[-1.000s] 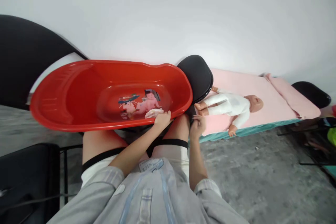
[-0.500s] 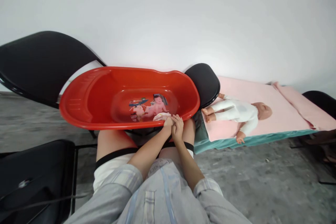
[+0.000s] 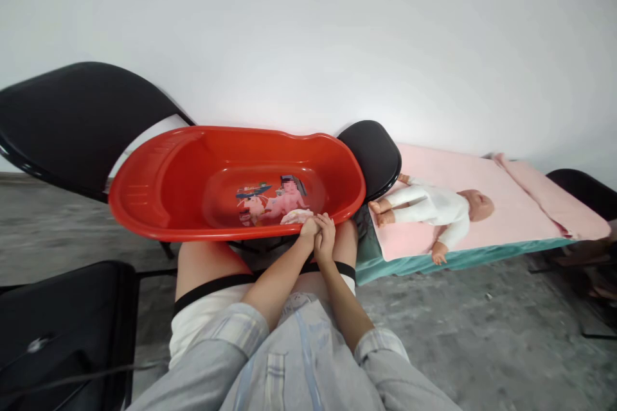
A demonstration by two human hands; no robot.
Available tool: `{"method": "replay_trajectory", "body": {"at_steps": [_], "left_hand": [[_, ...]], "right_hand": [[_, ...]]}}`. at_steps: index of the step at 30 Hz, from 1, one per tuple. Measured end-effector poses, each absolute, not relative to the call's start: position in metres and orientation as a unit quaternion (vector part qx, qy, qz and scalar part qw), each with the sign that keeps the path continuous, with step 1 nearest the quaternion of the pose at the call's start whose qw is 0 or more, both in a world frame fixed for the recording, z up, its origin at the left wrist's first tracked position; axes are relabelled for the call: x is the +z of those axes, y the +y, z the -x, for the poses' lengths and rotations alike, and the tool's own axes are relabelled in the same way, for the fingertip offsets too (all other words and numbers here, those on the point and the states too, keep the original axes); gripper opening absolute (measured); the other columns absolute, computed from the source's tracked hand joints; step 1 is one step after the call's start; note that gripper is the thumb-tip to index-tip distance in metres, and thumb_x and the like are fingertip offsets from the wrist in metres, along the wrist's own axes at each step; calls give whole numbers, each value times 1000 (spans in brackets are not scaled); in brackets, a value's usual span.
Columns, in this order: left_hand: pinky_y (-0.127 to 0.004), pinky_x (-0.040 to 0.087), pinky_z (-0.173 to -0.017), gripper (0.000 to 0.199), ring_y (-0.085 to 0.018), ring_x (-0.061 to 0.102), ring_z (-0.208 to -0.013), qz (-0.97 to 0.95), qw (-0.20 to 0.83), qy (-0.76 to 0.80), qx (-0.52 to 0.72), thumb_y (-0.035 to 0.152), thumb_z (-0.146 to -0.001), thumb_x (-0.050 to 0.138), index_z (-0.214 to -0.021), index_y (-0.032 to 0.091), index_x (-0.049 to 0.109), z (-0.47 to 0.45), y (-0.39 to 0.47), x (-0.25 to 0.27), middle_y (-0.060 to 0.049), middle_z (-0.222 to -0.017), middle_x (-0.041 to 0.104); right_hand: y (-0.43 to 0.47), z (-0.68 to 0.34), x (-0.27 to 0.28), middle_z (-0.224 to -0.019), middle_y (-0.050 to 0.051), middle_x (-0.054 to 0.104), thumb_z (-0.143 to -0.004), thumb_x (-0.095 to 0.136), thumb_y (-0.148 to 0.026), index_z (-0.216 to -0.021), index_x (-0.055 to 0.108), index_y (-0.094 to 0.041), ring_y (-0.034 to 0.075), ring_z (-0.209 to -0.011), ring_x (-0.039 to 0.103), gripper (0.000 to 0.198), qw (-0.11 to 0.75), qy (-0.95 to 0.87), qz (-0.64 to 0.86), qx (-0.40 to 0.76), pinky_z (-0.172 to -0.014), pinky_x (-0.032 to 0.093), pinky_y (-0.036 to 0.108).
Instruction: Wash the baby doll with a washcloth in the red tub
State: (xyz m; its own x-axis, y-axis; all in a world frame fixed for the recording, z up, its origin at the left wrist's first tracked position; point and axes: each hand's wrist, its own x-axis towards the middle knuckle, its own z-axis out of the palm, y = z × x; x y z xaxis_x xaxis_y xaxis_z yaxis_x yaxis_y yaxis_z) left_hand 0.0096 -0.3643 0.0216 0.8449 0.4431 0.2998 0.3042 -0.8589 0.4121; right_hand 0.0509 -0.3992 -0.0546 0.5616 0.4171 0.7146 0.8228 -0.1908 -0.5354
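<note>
Both my hands rest together at the near rim of a red plastic baby bathtub, towards its right end. My left hand lies at the rim, its fingers mostly hidden under the other hand. Over it lies my right hand, fingers stretched out across the left one. Just beyond my fingers is a small whitish-pink patch; whether it is a cloth or part of the print I cannot tell. A printed picture covers part of the tub's floor.
To the right, a baby doll in white clothes lies on a pink mat over a green cloth. Black chairs stand at the left, lower left and behind the tub's right end. A white wall rises behind.
The view has shifted slightly, so the scene sits a little lower. My hands stay together at the tub's rim.
</note>
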Motion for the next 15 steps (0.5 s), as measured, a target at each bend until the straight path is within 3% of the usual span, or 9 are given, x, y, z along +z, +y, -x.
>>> {"method": "replay_trajectory", "body": {"at_steps": [8, 13, 15], "left_hand": [[-61, 66, -104, 58, -37, 76, -123, -939, 124, 162, 275, -12, -88, 38, -140, 4, 56, -16, -367, -4, -27, -130, 72], [-60, 71, -89, 61, -39, 80, -113, -884, 46, 84, 458, -2, -93, 31, -151, 11, 45, -18, -366, -20, -23, -123, 73], [-59, 71, -93, 62, -39, 79, -116, -901, 52, 102, 419, -6, -91, 28, -149, 8, 45, -17, -366, -19, -26, -125, 73]], "right_hand": [[-401, -54, -62, -137, 14, 73, -97, 38, -21, -131, 73, -22, 29, -143, 62, 49, 473, -439, 733, -214, -119, 48, 59], [-399, -50, -60, -136, 14, 73, -96, 39, -20, -130, 72, -21, 30, -142, 61, 48, 494, -427, 729, -205, -122, 44, 60], [-398, -49, -59, -135, 14, 73, -96, 38, -21, -129, 72, -21, 30, -142, 61, 47, 494, -424, 732, -198, -123, 43, 60]]}}
